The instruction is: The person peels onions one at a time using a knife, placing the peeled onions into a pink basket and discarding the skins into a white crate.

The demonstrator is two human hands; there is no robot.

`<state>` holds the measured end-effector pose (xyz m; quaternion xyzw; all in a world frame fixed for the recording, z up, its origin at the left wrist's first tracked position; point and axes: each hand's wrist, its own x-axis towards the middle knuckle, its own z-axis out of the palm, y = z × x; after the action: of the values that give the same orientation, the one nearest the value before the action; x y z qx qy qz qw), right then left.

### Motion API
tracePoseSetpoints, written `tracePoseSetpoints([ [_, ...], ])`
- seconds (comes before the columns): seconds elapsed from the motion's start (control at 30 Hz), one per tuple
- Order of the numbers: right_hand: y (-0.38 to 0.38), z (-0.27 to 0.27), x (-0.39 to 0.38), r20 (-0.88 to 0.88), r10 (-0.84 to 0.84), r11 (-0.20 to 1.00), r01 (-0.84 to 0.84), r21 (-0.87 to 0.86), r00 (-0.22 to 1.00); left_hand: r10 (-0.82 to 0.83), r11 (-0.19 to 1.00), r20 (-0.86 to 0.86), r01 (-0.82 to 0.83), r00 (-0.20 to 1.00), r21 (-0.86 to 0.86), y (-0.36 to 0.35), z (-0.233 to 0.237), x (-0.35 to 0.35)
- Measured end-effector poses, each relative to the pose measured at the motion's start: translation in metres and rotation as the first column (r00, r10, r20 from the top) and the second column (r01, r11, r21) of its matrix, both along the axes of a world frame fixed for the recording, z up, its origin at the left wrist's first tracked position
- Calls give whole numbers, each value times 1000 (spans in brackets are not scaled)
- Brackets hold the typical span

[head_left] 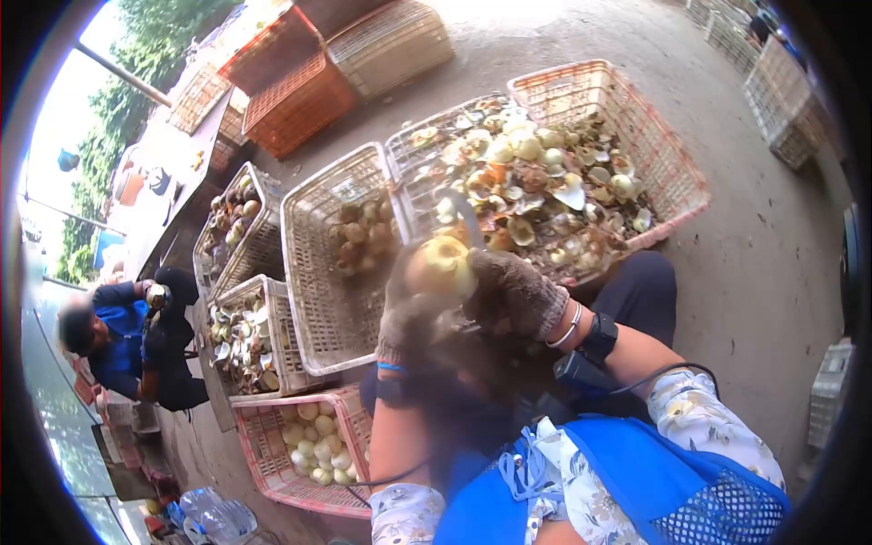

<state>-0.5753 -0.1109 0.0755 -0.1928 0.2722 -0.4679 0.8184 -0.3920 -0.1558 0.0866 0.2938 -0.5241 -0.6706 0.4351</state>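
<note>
A large pale-yellow onion (443,267) is in my gloved left hand (404,320), the fingers wrapped round its near side. My gloved right hand (520,289) is closed beside the onion on a knife (467,220), whose curved grey blade points up past the fruit's right side; its handle is hidden in the glove. Just beyond both hands lies a broad heap of onion skins and cut ends (518,195), with whole onions among them. Behind my left hand, brown unpeeled onions (363,234) sit in a pale crate (313,313).
A pink crate (263,472) of peeled onions stands at lower left. Two crates of scraps, a near one (272,304) and a farther one (263,195), stand left. A person in blue (127,341) works there. Orange crates (295,100) are stacked behind; a reddish crate (668,154) lies tipped at right.
</note>
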Motion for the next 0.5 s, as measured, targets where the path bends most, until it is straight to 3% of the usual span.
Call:
tracePoseSetpoints([
  [0.03,14,8,-2,1,-98,993,98,-73,995,-71,993,-177,87,982,83,12,6,-8],
  [0.07,24,12,-11,-8,-120,990,119,-79,993,-94,991,-186,110,978,77,22,12,-18],
  [0.13,34,19,-25,-248,-256,963,223,-151,935,-82,995,-76,86,994,59,41,23,-30],
  [0.17,39,23,-26,-254,-261,961,225,-161,931,-86,995,-84,90,993,50,49,27,-37],
  [0.23,52,25,-28,-155,-407,891,354,-285,900,71,997,-117,-68,991,27,68,31,-55],
  [0.3,60,31,-39,-256,-415,888,327,-324,873,151,988,-119,-144,981,64,84,33,-66],
  [0.4,65,31,-43,-377,-467,872,346,-347,799,251,941,124,-212,960,-263,94,29,-75],
  [0.43,70,29,-42,-372,-468,873,352,-338,802,247,944,136,-206,959,-259,99,32,-78],
  [0.5,76,26,-48,-487,-639,741,307,-597,596,289,951,231,-250,929,-182,102,41,-90],
])
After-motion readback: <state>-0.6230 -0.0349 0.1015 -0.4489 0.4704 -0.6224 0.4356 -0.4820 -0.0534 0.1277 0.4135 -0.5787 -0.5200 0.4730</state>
